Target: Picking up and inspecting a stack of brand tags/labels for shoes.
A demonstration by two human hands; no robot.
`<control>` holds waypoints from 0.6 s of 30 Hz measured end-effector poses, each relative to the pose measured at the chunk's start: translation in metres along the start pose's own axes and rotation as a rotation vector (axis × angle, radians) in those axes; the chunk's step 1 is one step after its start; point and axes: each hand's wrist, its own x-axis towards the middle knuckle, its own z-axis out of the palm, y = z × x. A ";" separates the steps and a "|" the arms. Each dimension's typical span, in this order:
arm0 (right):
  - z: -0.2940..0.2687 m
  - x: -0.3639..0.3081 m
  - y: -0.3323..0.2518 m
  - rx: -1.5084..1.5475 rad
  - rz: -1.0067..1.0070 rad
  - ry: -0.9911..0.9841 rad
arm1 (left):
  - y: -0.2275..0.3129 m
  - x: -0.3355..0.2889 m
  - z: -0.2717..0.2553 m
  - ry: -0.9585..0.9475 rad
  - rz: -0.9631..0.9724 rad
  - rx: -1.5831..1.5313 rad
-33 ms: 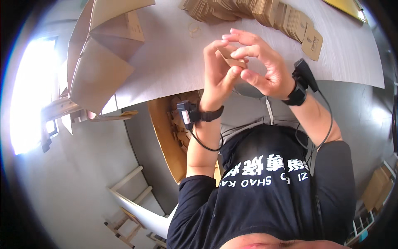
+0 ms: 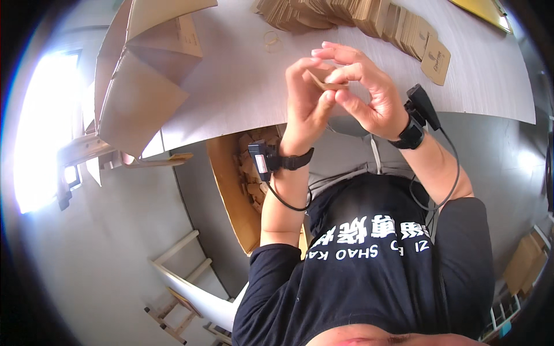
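Over the table's near edge, both hands meet at a small folded piece of brown kraft card (image 2: 326, 84). My left hand (image 2: 303, 95) grips it, the index finger arched over the far side and the thumb below. Against the card's right end, my right hand (image 2: 372, 92) pinches with thumb and index finger, while its other fingers curve above. Fingers cover much of the card, so its full shape is hidden. Beyond the hands lies a long, leaning row of brown kraft cards (image 2: 360, 20), with a printed card (image 2: 435, 60) at its right end.
An open cardboard carton (image 2: 144, 86) stands at the table's left. Below the table edge, a cardboard box (image 2: 222, 184) holds many brown scraps (image 2: 251, 179). Thin rubber bands (image 2: 270, 40) lie on the pale table (image 2: 231, 86). A yellow object (image 2: 482, 11) is at the far right.
My right thumb and index finger have closed in on the card's right end. The card's visible face has narrowed as it tilted, and my left hand has shifted slightly right.
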 end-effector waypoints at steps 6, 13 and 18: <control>0.019 -0.010 0.010 0.269 0.178 0.202 | 0.009 0.012 -0.002 -0.016 0.210 0.696; 0.034 -0.013 0.011 0.593 0.296 0.304 | -0.003 0.000 0.022 0.126 0.093 0.593; 0.030 -0.007 0.007 0.463 0.426 0.267 | -0.004 0.003 0.036 0.355 0.069 0.268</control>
